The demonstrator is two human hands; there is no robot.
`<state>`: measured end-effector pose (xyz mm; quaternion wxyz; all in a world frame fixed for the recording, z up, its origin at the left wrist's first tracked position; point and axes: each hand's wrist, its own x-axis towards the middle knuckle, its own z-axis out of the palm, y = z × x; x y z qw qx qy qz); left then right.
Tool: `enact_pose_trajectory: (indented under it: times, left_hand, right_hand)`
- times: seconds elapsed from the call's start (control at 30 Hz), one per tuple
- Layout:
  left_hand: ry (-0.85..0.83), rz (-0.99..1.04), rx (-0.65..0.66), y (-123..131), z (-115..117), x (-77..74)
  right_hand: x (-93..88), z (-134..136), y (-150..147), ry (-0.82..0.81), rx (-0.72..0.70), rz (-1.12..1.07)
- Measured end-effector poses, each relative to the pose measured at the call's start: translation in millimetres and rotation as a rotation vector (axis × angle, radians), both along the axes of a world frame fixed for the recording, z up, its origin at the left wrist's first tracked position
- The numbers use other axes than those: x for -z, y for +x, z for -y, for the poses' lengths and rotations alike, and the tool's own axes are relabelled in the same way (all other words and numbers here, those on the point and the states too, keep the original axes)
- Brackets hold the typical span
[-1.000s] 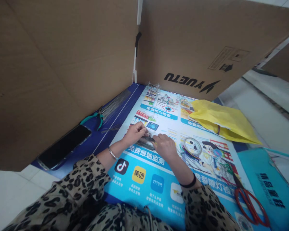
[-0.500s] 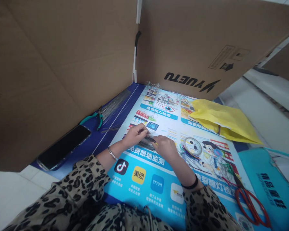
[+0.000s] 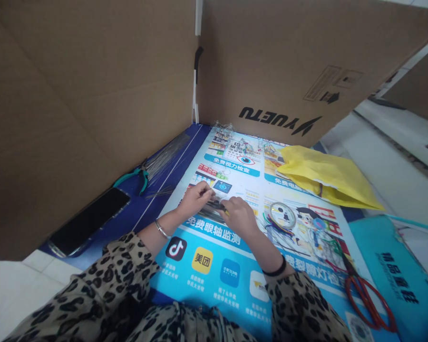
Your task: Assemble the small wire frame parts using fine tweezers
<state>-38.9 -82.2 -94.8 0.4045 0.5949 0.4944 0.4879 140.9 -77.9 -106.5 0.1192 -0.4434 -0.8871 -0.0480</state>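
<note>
Both hands meet low over the printed poster sheet. My left hand, with a silver bangle at the wrist, has its fingers pinched together on something too small to make out. My right hand, with a dark band on the wrist, is closed close beside it. A small dark thing with a yellowish part shows at the right fingers, but I cannot tell what it is. Thin grey wires lie on the sheet just under the hands. Coloured threads and a round clear lid lie right of my right hand.
Cardboard panels stand behind and at the left. Teal-handled pliers, a bundle of thin wires and a black phone lie left. A yellow bag, red-handled scissors and a teal packet are on the right.
The view has shifted slightly, so everything appears a little further left. My two hands stay close together, with only slight finger movement.
</note>
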Motion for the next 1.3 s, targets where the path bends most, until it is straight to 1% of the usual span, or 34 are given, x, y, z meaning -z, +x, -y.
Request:
enact_pose_trajectory:
  times: [0.13,0.3,0.43,0.57,0.77,1.03,1.1,1.2,1.3]
  left_hand:
    - [-0.076,0.031,-0.088,-1.1,-3.3,1.4]
    - [-0.084,0.007,-0.133,-3.6,-6.7,7.6]
    - [-0.08,-0.01,-0.104,-5.2,-7.6,10.8]
    - [-0.065,-0.023,-0.049,-4.3,-7.8,9.6]
    - [-0.033,-0.046,-0.008,-2.6,-8.2,9.5]
    - [-0.059,-0.093,0.01,-4.0,-6.9,7.0]
    - [-0.051,-0.109,-0.003,-5.3,-6.7,6.6]
    - [-0.011,-0.142,-0.056,-8.4,-7.3,4.8]
    - [0.026,-0.22,-0.089,-13.8,-8.9,-2.1]
  right_hand:
    - [2.6,-2.9,0.6,0.021,-0.025,-0.047]
    - [5.2,-4.6,1.9,0.016,-0.002,-0.139]
    - [5.9,-7.2,5.2,0.022,0.07,-0.254]
    - [6.7,-11.1,8.4,-0.003,0.13,-0.287]
    - [8.0,-11.9,7.8,-0.03,0.118,-0.271]
    - [8.8,-12.7,8.8,-0.076,0.202,-0.184]
    - [8.2,-15.8,11.6,-0.073,0.227,-0.193]
    - [7.3,-22.0,18.0,-0.06,0.289,-0.23]
    - [6.4,-26.8,23.7,-0.066,0.333,-0.269]
